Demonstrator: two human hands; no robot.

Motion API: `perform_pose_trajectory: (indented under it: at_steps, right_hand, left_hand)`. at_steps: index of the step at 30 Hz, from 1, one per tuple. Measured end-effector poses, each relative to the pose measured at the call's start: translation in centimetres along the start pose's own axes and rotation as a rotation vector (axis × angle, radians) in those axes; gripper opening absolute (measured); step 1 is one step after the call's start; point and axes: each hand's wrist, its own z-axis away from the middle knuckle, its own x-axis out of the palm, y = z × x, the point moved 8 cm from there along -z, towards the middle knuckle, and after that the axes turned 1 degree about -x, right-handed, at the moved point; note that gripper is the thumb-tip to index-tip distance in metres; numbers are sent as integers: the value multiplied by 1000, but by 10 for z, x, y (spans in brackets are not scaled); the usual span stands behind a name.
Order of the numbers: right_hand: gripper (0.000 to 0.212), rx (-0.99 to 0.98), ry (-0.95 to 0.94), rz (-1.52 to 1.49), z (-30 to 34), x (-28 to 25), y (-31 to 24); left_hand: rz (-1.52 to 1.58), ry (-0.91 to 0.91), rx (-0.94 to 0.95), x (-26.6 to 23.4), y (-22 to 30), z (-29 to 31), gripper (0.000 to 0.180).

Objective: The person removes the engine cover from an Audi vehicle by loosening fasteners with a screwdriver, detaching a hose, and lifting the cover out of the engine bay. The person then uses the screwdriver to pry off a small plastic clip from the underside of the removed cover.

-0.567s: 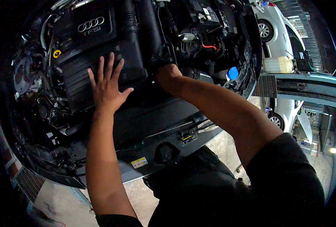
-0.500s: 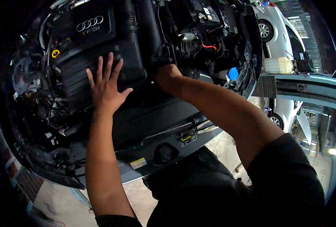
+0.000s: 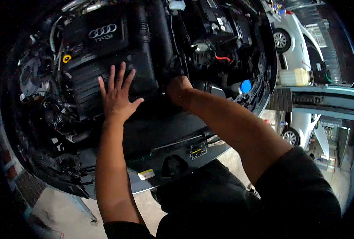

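Observation:
Under the raised hood, a black ribbed plastic engine cover point(image 3: 87, 89) fills the left middle of the bay. Flat on its near right part lies my left hand point(image 3: 119, 95), fingers spread and nothing held. To the right of the cover, my right hand point(image 3: 181, 88) reaches down beside a thick black air duct point(image 3: 161, 36). Its fingers curl down into the dark gap, so whatever they hold is hidden. A yellow oil dipstick ring point(image 3: 67, 58) stands out at the cover's far left edge.
Right of my right forearm is a blue reservoir cap point(image 3: 245, 86). A red cable point(image 3: 222, 58) runs near the black battery area. The car's front edge carries a yellow-and-white label point(image 3: 146, 174). Beyond, at right, stand a blue lift beam point(image 3: 324, 91), a pale plastic container point(image 3: 294, 76) and a white car point(image 3: 294, 40).
The whole view has shifted slightly, so the bay sits a little lower and to the right. Both hands keep their places on the engine, the left flat and the right in the gap.

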Motion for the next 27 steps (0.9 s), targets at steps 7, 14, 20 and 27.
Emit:
perform_pose_trajectory:
  at_steps: [7,14,20,27]
  right_hand:
    - [24,-42,-10,97,3,1,-10]
    - [21,-243,375,-206,121,-114,-5]
    - [32,-391,511,-148,278,-66,71]
    - [40,-307,400,-155,288,22,87]
  left_hand:
    - [-53,-20,15,4,9,0,111]
    - [-66,-125,-45,-10,12,-3,93]
    - [193,124,-125,-51,38,43,42]
    - [368,-14,-188,-34,147,180,29]
